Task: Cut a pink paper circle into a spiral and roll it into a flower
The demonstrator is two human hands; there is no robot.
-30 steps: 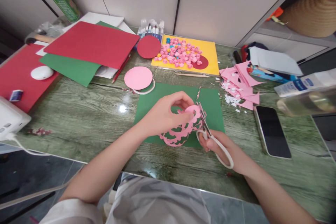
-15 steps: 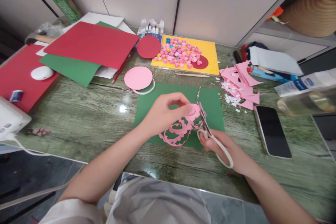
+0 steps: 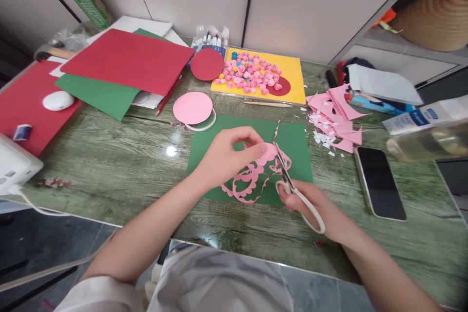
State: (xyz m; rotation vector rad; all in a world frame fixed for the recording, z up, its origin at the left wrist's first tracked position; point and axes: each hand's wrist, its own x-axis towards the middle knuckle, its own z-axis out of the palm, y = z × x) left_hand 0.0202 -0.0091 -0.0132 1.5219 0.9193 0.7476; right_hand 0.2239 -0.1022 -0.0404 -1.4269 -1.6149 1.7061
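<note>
My left hand (image 3: 228, 156) pinches a pink paper spiral (image 3: 252, 178) with scalloped edges, whose cut strip hangs in loops over a green paper sheet (image 3: 296, 144). My right hand (image 3: 314, 204) grips white-handled scissors (image 3: 292, 183); the blades point up into the pink paper beside my left fingertips. Both hands hover just above the green sheet, near the table's front edge.
A pink paper disc (image 3: 192, 107) lies behind the green sheet. A yellow tray (image 3: 292, 73) holds several small pink paper roses. Pink offcuts (image 3: 334, 122), a phone (image 3: 379, 181) and bottles (image 3: 426, 129) sit right. Red and green sheets (image 3: 127, 61), a white mouse (image 3: 57, 100) sit left.
My left hand has turned the pink paper a little, and the cut spiral has loosened and dropped lower. The scissors have stayed almost in place.
</note>
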